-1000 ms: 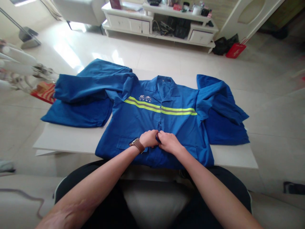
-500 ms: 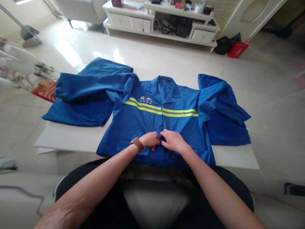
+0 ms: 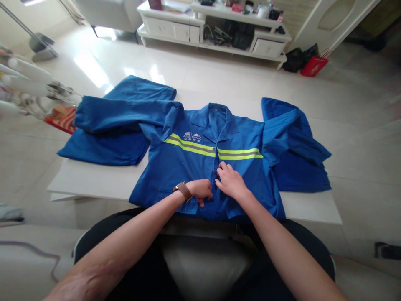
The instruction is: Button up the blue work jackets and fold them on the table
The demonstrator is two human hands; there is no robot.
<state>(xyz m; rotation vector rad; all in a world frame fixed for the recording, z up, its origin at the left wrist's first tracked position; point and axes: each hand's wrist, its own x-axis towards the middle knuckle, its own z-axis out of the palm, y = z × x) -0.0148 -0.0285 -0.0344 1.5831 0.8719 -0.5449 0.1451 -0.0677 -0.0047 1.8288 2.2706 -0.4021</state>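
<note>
A blue work jacket (image 3: 188,163) lies front up, its collar away from me and a yellow and grey reflective stripe across the chest. My left hand (image 3: 201,190), with a watch (image 3: 183,191) at the wrist, is curled at the front edge beside the lower pocket, its fingertips on the cloth. Slightly higher, my right hand (image 3: 231,179) has its bent fingers on the opposite front edge, just below the stripe. A button (image 3: 214,149) shows at the stripe, where the two edges lie slightly apart. What is between my fingertips is partly hidden.
Folded blue garments (image 3: 103,146) lie under the left sleeve, and more blue cloth (image 3: 300,175) under the right one. All rest on a low white table (image 3: 94,179). Beyond the floor stands a white cabinet (image 3: 175,31). A red bag (image 3: 315,66) sits by the doorway.
My right hand has moved up along the front edge, and my left hand has slid slightly down. The two edges at the stripe have parted, and the button there now shows.
</note>
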